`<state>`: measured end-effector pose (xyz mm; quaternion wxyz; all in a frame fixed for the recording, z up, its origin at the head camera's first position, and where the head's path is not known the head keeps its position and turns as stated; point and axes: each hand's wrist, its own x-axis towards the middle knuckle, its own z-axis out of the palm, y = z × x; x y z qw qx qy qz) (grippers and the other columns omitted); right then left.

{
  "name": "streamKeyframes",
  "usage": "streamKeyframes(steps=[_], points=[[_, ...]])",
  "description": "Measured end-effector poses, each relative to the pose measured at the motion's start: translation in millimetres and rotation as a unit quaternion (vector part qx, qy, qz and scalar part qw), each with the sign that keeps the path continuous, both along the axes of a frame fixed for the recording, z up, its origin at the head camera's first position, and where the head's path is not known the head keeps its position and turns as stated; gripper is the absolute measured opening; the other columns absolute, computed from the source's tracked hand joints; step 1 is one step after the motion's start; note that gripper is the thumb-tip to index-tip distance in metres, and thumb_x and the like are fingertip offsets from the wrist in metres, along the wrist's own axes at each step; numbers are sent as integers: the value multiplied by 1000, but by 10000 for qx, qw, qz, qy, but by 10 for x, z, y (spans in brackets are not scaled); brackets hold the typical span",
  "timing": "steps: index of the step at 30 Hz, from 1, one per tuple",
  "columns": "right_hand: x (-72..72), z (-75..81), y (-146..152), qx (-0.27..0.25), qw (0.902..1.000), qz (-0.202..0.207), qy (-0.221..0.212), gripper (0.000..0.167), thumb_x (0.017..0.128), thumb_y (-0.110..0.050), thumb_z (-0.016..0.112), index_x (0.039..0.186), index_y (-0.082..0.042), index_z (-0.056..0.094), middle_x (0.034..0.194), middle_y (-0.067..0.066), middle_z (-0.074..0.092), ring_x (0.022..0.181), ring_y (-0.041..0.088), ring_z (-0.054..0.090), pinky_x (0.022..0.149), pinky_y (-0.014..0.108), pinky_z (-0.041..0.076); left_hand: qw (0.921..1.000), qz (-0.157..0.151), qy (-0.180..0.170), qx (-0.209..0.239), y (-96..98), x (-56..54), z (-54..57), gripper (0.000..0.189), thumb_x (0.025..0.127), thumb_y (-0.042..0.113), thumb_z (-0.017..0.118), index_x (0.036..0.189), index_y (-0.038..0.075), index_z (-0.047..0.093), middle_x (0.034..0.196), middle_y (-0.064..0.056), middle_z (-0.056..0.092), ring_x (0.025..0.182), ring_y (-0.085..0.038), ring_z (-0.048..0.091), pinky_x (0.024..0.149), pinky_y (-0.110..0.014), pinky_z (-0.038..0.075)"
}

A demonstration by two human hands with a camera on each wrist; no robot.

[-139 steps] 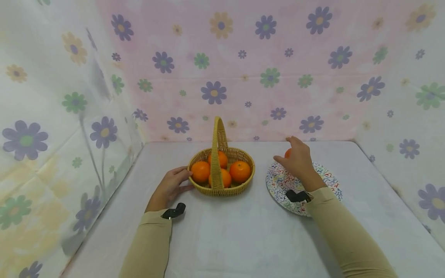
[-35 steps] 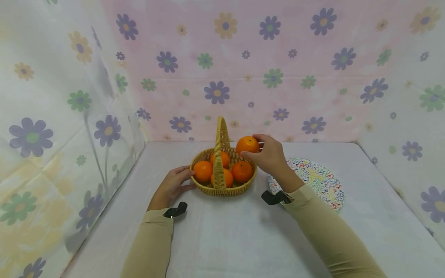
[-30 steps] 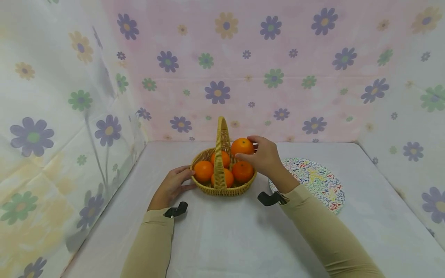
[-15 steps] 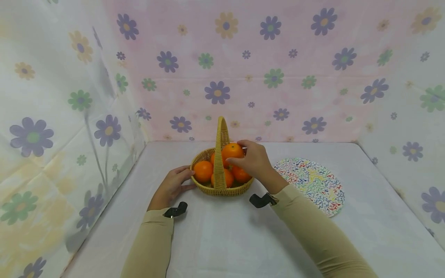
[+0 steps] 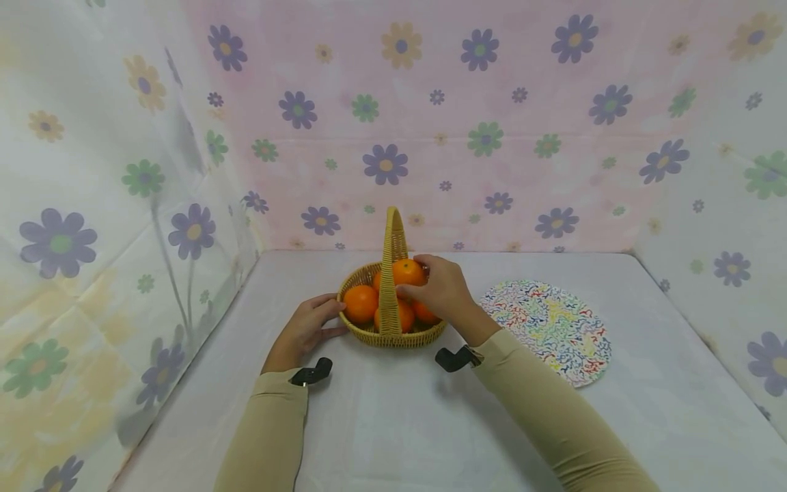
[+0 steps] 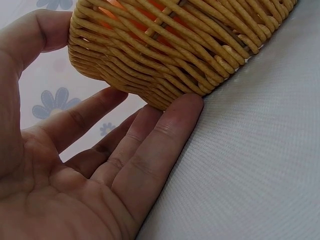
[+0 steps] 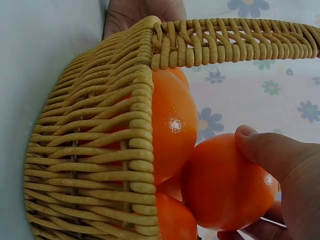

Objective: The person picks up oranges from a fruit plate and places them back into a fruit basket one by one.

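A woven yellow basket (image 5: 406,338) with a tall arched handle stands on the table, several tangerines (image 5: 360,304) inside it. My left hand (image 5: 301,331) holds the basket's left end, thumb at the rim and fingers against the woven side, as the left wrist view shows. Just right of the handle, my right hand (image 5: 451,290) grips one more tangerine (image 5: 408,272) between thumb and fingers. In the right wrist view this tangerine (image 7: 225,182) touches the others, above the basket rim. The handle and right hand partly hide the fruit below.
To the right lies a round plate (image 5: 553,324) with multicoloured squiggles and no fruit on it. White cloth covers the table (image 5: 381,417). Flower-printed cloth walls (image 5: 424,164) enclose the back and sides. Black wrist mounts (image 5: 453,359) sit on both sleeves.
My right hand has carried the tangerine from the plate leftward, then lowered it into the basket onto the other fruit. My left hand has stayed at the basket's end.
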<state>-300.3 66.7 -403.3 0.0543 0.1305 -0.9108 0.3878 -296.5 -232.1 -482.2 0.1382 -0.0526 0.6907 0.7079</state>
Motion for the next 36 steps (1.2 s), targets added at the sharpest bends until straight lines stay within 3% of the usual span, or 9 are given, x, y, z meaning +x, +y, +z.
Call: streamKeyframes(steps=[8,21,30,36], points=[[-5,0,-44,148,9996,98,197,72,85,-43,84,142,-7,59,137,10,64,120,27,63,100,45,60,10000,-24,21,-8,-2,13,31,57,98,23,68,149,4,52,157,-14,45,143,-35,47,100,-50,58],[-4,-56,-43,92,9997,141,200,69,85,-42,84,140,-13,57,130,7,63,113,25,62,97,45,61,10000,-27,12,2,-11,-12,11,57,98,23,67,149,4,51,157,-14,45,142,-35,47,101,-50,58],[11,-68,67,164,9994,246,190,87,82,-50,85,151,-13,47,135,8,59,113,25,61,96,43,61,10000,38,3,56,18,-18,-5,58,98,27,69,148,4,52,155,-14,48,140,-34,49,99,-50,60],[20,-55,244,340,9984,381,254,95,79,-58,84,153,-14,45,148,8,54,128,30,58,106,50,55,9996,223,-131,90,23,-14,36,60,100,39,66,147,4,53,151,-14,52,137,-31,54,97,-49,61]])
